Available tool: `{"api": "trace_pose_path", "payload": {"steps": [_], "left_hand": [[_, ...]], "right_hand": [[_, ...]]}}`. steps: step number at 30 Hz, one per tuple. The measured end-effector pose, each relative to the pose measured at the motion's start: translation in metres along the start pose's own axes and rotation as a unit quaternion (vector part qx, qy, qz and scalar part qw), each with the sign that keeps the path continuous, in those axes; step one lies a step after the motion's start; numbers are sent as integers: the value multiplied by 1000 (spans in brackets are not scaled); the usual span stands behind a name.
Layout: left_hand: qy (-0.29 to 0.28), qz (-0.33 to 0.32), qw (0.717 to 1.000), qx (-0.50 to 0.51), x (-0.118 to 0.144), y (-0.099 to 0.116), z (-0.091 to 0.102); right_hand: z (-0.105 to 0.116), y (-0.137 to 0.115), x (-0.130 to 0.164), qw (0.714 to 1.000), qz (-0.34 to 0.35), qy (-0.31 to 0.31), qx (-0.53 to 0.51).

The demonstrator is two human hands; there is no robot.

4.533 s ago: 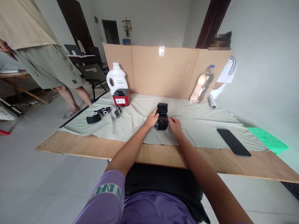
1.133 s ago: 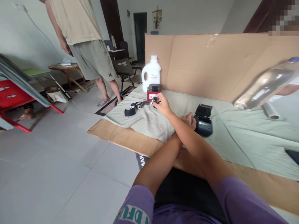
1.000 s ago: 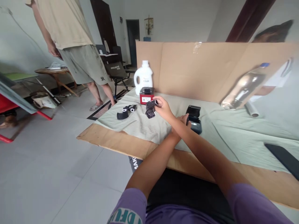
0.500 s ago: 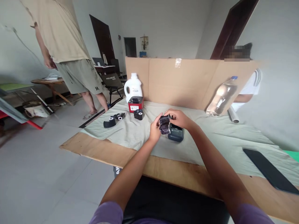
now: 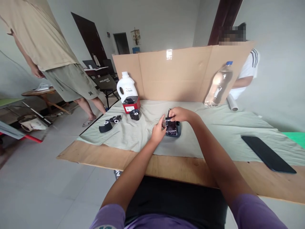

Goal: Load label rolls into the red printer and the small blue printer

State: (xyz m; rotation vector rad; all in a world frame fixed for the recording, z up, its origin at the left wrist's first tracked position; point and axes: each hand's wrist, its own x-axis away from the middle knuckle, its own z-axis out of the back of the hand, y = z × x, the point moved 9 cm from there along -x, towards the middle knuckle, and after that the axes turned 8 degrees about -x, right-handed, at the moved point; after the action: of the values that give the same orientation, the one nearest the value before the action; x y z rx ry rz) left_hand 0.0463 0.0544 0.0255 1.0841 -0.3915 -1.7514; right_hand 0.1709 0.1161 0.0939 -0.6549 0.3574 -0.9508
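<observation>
My right hand (image 5: 181, 114) is closed in a pinch on the upper end of a glossy black strip (image 5: 171, 128), which looks like film or label material from a small roll. The strip hangs over a dark, rounded device (image 5: 179, 133) resembling a small label printer, hiding much of it. At the strip's left edge is my left hand (image 5: 158, 132), thumb and forefinger apart; whether it touches the strip I cannot tell. To the left lie black rolls with white cores, one roll (image 5: 134, 114) by a red box (image 5: 132, 105) and others with loose tails (image 5: 105, 127).
A white jug (image 5: 127, 86) stands behind the red box. Cardboard (image 5: 173, 76) walls off the far edge. At right are a clear bottle (image 5: 219, 84), a tube (image 5: 232, 103) and a black phone-like slab (image 5: 268, 154). One person (image 5: 69, 76) stands left, another (image 5: 245, 73) behind the cardboard.
The black strip has moved from in front of the device's left side to over it. My left hand's fingers have come apart from it; my right hand still holds it. The view has shifted.
</observation>
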Motion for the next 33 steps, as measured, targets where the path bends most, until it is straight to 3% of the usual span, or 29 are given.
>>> {"api": "trace_pose_path", "payload": {"steps": [4,7,14,18,23,33], "left_hand": [[-1,-52,999,-6,1,15,2],[-1,-59,998,-18,2,18,5],[-53,-61,994,-75,4,17,-9],[-61,-70,990,-104,4,19,-9],[-73,-87,986,-123,3,24,-6],[-91,-85,984,-126,6,26,-5]], "right_hand": [[8,24,-6,993,-39,33,108],[0,38,-11,986,-57,33,153],[-19,41,-13,981,-69,39,179],[-4,35,-10,983,-63,58,164],[33,33,1,961,-66,193,187],[0,60,7,951,-193,136,198]]}}
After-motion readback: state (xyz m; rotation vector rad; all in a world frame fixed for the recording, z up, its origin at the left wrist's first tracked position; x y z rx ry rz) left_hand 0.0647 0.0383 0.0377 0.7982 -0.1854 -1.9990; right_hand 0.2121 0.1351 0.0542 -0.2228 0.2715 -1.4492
